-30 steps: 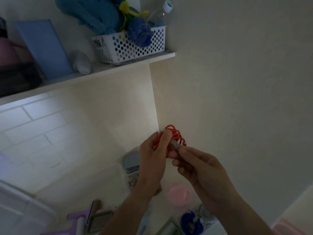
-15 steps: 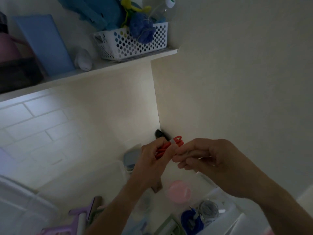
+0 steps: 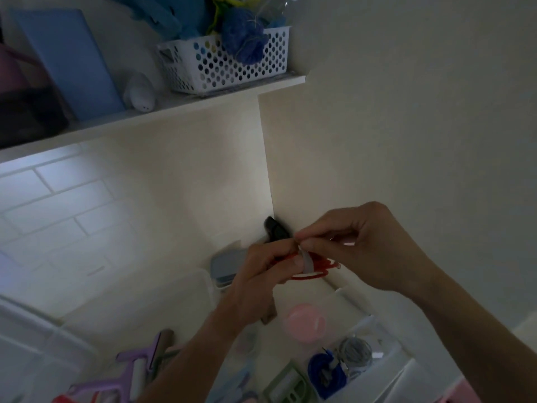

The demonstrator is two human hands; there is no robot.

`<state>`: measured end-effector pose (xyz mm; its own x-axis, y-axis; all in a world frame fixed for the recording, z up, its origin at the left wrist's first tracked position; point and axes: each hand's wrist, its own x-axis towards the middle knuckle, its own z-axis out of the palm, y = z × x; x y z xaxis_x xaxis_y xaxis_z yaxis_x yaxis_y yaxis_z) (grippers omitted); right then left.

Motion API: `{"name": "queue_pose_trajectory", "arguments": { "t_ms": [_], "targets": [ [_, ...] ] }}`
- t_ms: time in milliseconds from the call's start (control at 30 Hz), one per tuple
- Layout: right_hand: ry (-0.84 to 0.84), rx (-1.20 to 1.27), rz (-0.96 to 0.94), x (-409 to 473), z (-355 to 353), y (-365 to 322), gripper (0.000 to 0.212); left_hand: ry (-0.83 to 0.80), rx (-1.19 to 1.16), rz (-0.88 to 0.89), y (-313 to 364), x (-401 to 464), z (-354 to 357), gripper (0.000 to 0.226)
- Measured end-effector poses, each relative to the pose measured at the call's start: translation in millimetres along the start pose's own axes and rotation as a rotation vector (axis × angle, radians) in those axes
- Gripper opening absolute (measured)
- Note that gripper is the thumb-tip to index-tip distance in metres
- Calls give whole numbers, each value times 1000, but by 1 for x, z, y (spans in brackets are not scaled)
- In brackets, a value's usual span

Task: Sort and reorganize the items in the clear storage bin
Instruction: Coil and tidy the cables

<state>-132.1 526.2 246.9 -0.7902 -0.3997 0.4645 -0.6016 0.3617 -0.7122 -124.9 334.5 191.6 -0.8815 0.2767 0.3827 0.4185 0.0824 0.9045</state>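
Head view: your left hand [image 3: 261, 274] and right hand [image 3: 360, 245] meet mid-air w/ a red cable [image 3: 312, 267] bundled between them. It's thin, glossy cord in a few flat loops, w/ a short grey strip [image 3: 306, 261] across the bundle near your left thumb; can't tell if that's a tie or a plug. Loops lie roughly level, long axis running left-right, most of the bundle poking out toward the right below your right hand. Left fingers are curled round the bundle's left end; right thumb & forefinger are pressed together, pinching at the top of the grey strip.

Cable hangs above the clear storage bin [image 3: 386, 370], not touching it. Bin is see-through plastic w/ divided sections: a blue coiled cord [image 3: 322, 373] & a grey coil [image 3: 356, 351] sit side by side in one, a round pink thing [image 3: 303, 322] is blurred just beyond them.

Lower left: lilac plastic tool [image 3: 139, 370], blurred. Up top, a white shelf [image 3: 203, 103] carries a white perforated basket [image 3: 232, 62] stuffed w/ fuzzy blue items, plus a flat blue board [image 3: 72, 62] leaning upright.
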Motion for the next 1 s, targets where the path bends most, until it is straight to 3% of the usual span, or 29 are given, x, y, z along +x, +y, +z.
{"name": "queue_pose_trajectory", "arguments": {
  "t_ms": [167,267,333,500,600,800,1000],
  "targets": [
    [24,61,43,3,1,3,12,-24,92,93,7,-2,2,16],
    [41,141,67,4,1,4,13,0,193,110,10,1,9,39],
    [41,181,65,3,3,5,13,69,200,132,7,3,10,35],
    [37,355,98,4,2,10,16,51,135,116,1,4,10,23],
    [-1,454,75,3,-4,9,14,53,124,130,2,3,7,32],
    [-26,554,52,-1,-9,5,12,52,59,107,5,6,1,24],
    [-55,436,-11,-2,-9,4,9,94,129,78,3,8,0,29]
  ]
}}
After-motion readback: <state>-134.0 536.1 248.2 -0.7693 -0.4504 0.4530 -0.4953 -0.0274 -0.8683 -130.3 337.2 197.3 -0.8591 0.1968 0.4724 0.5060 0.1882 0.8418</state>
